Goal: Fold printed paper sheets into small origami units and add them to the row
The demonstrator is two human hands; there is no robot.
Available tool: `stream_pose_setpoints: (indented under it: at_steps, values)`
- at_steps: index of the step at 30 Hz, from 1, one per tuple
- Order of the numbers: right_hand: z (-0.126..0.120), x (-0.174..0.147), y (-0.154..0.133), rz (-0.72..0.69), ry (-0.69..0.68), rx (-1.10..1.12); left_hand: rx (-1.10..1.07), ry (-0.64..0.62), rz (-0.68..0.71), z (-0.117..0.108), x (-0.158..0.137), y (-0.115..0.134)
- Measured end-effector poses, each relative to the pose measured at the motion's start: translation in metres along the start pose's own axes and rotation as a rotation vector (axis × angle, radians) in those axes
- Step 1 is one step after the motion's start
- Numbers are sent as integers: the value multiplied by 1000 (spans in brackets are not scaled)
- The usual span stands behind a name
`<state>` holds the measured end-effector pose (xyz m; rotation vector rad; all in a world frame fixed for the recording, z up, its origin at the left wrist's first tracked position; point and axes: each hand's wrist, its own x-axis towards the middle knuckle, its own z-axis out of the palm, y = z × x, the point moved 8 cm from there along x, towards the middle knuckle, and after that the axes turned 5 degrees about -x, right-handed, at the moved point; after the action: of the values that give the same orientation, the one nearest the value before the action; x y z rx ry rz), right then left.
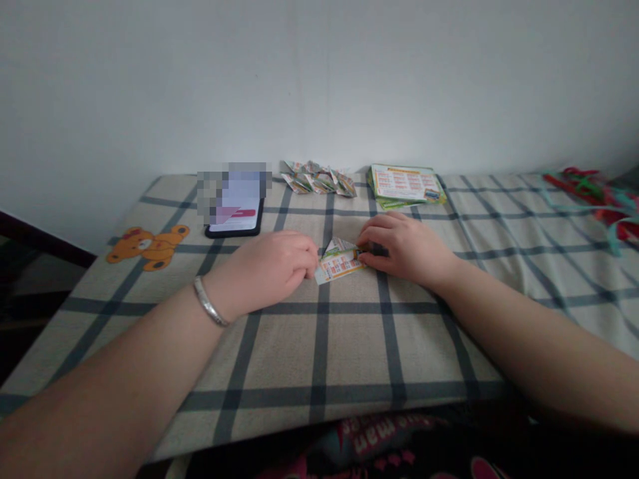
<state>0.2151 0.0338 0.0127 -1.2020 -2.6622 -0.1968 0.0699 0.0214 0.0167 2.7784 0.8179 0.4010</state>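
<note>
A printed paper card [341, 265], partly folded with a pointed flap at its top, lies on the checked tablecloth between my two hands. My right hand [399, 245] pinches its right end between thumb and fingers. At the opposite end, my left hand [282, 266] is closed, its curled fingers gripping the card's left edge. The left fingertips are partly hidden behind the knuckles. A silver bracelet [208, 303] circles my left wrist.
Several folded paper pieces [319, 178] sit against the wall, left of a stack of printed cards [405, 183]. A phone [235, 206] and an orange bear cutout [148, 247] lie on the left. Tangled coloured strips [602, 199] rest at far right.
</note>
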Motion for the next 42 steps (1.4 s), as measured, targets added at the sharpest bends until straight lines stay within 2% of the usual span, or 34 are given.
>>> stream_pose_setpoints:
  at_steps: [4, 9, 13, 23, 42]
  values:
    - [-1, 0, 1, 6, 9, 19, -13, 11, 1, 1, 1, -1]
    - [0, 0, 3, 3, 14, 77, 23, 80, -65, 1, 1, -3]
    - [1, 0, 9, 51, 26, 120, 54, 146, -102, 1, -2, -4]
    - [0, 0, 8, 70, 86, 217, 70, 136, -153, 5, -1, -10]
    - [-6, -2, -2, 55, 174, 335, 49, 277, -97, -7, 2, -5]
